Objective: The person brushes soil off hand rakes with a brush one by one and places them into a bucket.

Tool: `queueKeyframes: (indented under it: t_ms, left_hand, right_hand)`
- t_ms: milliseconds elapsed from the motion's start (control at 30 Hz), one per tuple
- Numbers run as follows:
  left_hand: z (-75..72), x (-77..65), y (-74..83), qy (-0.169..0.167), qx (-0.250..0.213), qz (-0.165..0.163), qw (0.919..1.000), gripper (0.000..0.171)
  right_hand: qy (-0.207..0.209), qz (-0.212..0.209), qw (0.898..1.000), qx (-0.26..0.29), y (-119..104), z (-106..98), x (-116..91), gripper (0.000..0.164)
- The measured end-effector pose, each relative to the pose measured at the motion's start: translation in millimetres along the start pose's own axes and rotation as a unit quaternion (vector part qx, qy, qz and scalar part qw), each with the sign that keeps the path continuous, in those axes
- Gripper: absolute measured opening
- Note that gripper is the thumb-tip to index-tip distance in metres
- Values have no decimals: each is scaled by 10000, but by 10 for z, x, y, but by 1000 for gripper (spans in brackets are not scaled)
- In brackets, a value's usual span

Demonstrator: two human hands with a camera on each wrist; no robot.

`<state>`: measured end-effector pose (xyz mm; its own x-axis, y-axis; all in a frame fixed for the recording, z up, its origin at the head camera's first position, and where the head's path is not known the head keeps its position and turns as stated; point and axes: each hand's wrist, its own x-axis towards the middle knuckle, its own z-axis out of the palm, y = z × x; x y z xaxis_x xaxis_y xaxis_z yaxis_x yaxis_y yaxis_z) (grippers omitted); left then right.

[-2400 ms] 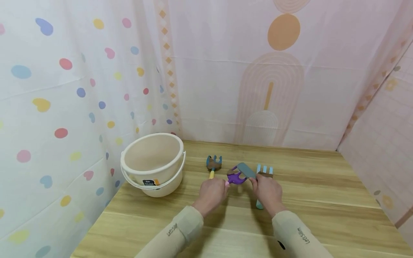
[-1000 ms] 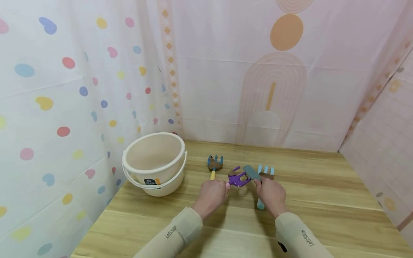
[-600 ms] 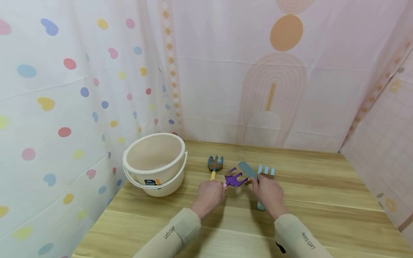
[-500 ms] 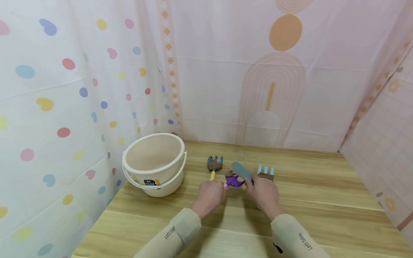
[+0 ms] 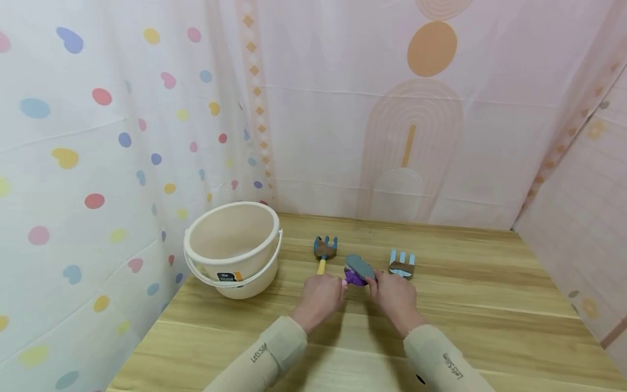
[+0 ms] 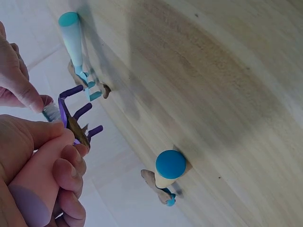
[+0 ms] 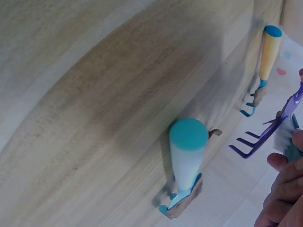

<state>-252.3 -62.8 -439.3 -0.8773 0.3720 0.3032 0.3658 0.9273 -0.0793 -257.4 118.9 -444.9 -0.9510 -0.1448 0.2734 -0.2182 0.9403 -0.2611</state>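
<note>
My left hand [image 5: 319, 298] grips the pink handle [image 6: 45, 172] of a purple hand rake [image 5: 354, 279], its fingers wrapped round it. Brown matter clings to the rake's head. In my right hand [image 5: 395, 296] is a grey-green brush [image 5: 360, 265] with white bristles [image 7: 283, 135]; the bristles meet the back of the purple rake in the right wrist view. Both hands hold these tools up over the table. A blue rake with a yellow handle [image 5: 321, 267] lies beyond my left hand. Beyond my right hand lies a light blue rake [image 5: 403, 268], partly hidden by that hand.
A cream bucket [image 5: 264, 283] with a white handle stands on the wooden table [image 5: 490, 305] at the left. Both lying rakes carry brown patches. A small brown piece [image 6: 105, 90] rests near the light blue rake. Patterned curtains [image 5: 313, 136] close off the back and sides.
My right hand has moved left, bringing the brush over the purple rake, after a spell farther right. The left hand keeps its grip and has shifted only slightly.
</note>
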Motion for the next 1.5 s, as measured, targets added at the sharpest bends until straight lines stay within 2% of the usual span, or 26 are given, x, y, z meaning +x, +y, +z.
queueKeyframes:
  t_ms: [300,467,600,667,733,833,900,1033,1233,1500]
  left_hand:
    - [-1,-28,23,-92,148,77,9998,40]
    - [-25,-39,42,-308,-105,64,9994,38]
    - [-56,-7,16,-220,-172,-84,9996,34]
    - [-71,13,-9,-167,-130,-156,9997,34]
    - [-73,21,-30,-173,-91,-133,9997,34]
    - [-73,18,-39,-142,-71,-22,9999,36]
    - [-68,9,-32,-136,-57,76,9999,36]
    - [-73,-11,-5,-131,-69,187,9997,37]
    - [-66,-39,23,-57,74,152,9998,37]
    - [-24,-74,53,130,346,300,9989,38]
  right_hand:
    - [-174,138,9997,-78,52,17,14,31]
    - [-365,508,9980,13,264,-18,25,33]
    - [-259,720,9966,314,374,-92,13,32]
    - [1,482,9974,532,328,-120,17,30]
    - [223,61,9978,623,230,-125,31,29]
    - [361,-673,9961,448,74,-100,42,30]
    - [353,-812,9959,179,4,-71,44,32]
    - [162,-475,9987,-122,-52,-39,41,31]
    - [-120,-156,9998,-30,-22,-36,65,27]
    - [-187,78,9998,-29,98,10,56,28]
